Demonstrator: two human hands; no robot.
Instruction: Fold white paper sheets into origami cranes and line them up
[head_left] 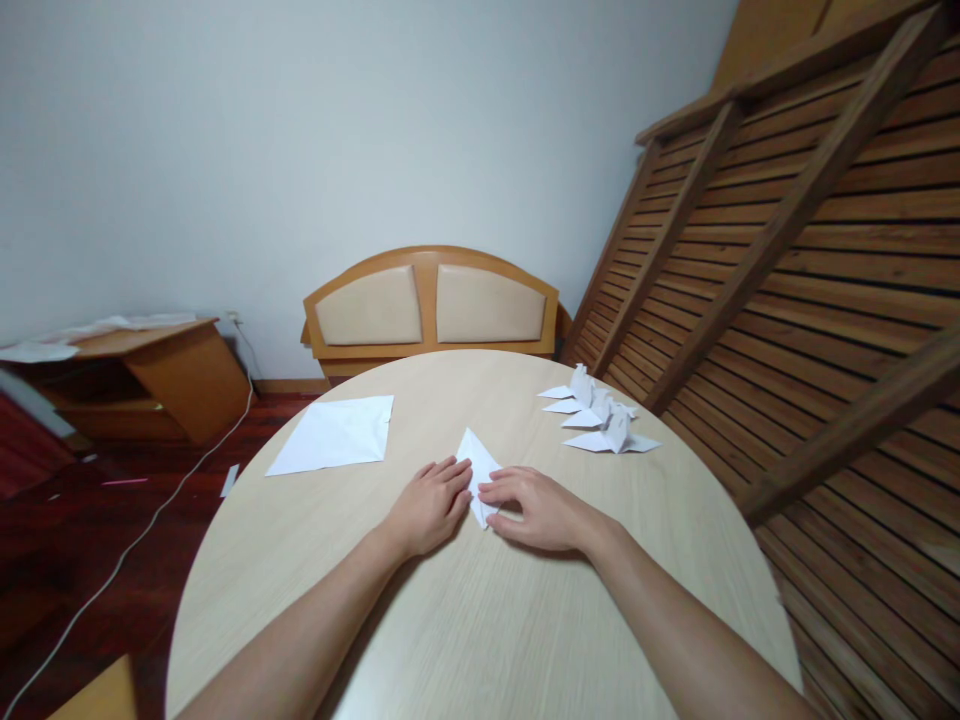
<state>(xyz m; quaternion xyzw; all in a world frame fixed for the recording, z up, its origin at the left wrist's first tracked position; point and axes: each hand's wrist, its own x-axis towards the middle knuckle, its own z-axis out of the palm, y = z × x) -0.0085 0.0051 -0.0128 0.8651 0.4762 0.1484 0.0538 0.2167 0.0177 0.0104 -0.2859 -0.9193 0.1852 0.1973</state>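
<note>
- A small, white, kite-shaped piece of folded paper (471, 446) lies near the middle of a round, pale wood-grain table (480, 630), one point facing away from the person.
- The left hand (433, 503) lies palm down, fingers extended and close together, their tips touching the paper's left side; it grasps nothing visibly.
- The right hand (536, 508) is half curled, thumb apart from the fingers, fingertips on the paper's right side; whether they pinch it, I cannot tell.
- A flat, white, four-sided paper sheet (330, 436) lies to the left, well apart from the hands.
- Several white, pointed, folded paper figures (616, 434) stand close together in a row, toward the table's far right.
</note>
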